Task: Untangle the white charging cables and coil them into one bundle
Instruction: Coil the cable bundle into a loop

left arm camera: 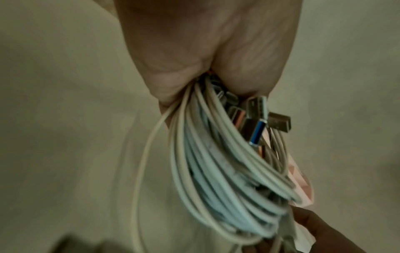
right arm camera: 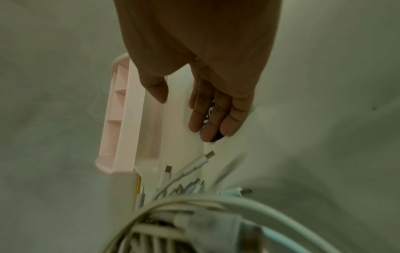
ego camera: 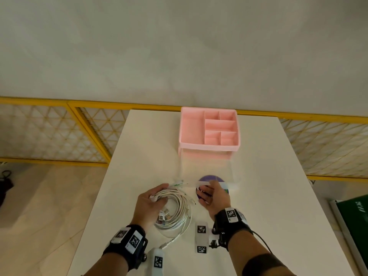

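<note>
A coil of white charging cables [ego camera: 179,208] lies on the white table [ego camera: 268,206] near its front. My left hand [ego camera: 160,194] grips the coil at its far-left side, thumb over the strands. In the left wrist view the cables [left arm camera: 216,162] run out of my closed palm together with several USB plugs [left arm camera: 259,116]. Loose plug ends [right arm camera: 205,157] stick out past the coil [right arm camera: 194,214] toward the far side. My right hand [ego camera: 206,193] is just right of the coil, with straight fingers [right arm camera: 214,116] reaching over a purple disc [ego camera: 213,179] and holding nothing.
A pink compartment organizer [ego camera: 209,129] stands at the table's far edge, behind both hands. A white strip [ego camera: 229,184] lies across the purple disc. White marker tags [ego camera: 201,238] sit on the table near my right wrist. Yellow mesh fencing [ego camera: 89,134] runs behind the table.
</note>
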A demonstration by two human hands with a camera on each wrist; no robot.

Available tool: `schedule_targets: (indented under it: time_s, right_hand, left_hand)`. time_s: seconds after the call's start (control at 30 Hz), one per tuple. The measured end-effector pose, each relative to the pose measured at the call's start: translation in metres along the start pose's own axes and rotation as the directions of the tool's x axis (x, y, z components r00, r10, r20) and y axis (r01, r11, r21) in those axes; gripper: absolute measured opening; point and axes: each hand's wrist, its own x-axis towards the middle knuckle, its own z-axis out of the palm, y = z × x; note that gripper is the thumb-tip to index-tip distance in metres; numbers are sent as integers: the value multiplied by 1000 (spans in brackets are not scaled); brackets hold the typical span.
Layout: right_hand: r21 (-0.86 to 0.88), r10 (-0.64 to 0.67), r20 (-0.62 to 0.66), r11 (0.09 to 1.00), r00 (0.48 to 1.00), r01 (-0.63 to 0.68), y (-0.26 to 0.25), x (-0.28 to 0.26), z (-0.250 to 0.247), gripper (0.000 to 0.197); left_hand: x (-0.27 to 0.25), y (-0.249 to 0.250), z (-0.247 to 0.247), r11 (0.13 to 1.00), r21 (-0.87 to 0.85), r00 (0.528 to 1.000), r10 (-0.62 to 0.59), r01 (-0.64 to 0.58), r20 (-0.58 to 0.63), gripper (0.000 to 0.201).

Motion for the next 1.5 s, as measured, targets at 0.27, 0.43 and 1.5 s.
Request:
schedule_targets:
  time_s: [0.27, 0.43, 1.5]
  right_hand:
    - [38, -11, 122, 999, 992, 7, -2, -5, -16, 18]
    - [-24, -15, 154, 1000, 988, 19, -2, -5, -21, 17]
    - [-548, -185, 230, 786, 955, 285, -31, -3, -37, 28]
  left_hand:
    - [18, 67, 30, 999, 4, 960, 39, -42, 278, 39]
    - [57, 89, 86, 998, -63, 968, 7, 9, 252, 39]
    - [134, 37, 133, 785, 606, 984, 22, -128, 180, 56]
